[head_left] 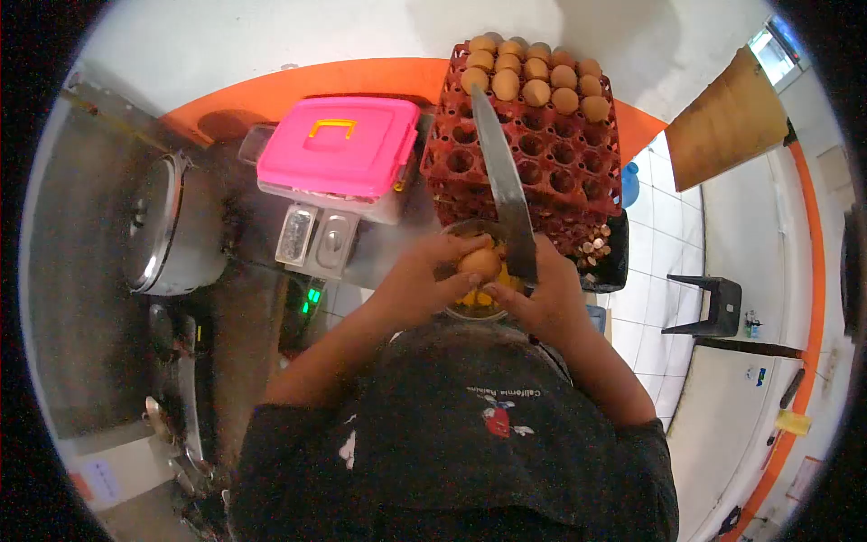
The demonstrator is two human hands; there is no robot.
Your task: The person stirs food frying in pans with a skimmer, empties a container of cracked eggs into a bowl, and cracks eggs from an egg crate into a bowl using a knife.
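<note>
My left hand (423,275) is closed around a brown egg (481,264), held over a bowl (470,314) with yellow egg yolk in it. In my right hand (553,291) is a large knife (502,167), its broad blade pointing away from me over the egg tray. The thumb of that hand lies close to the egg; whether the shell is cracked I cannot make out. Beyond the bowl, a stack of red egg trays (533,194) carries several brown eggs (506,85) in its far rows.
Left of the trays sits a pink-lidded box (339,149), with small metal containers (334,244) in front. A large pot (185,226) stands farther left. Right of the trays, a black bin (617,266) holds eggshells (593,248). A black stool (718,307) is on the tiled floor.
</note>
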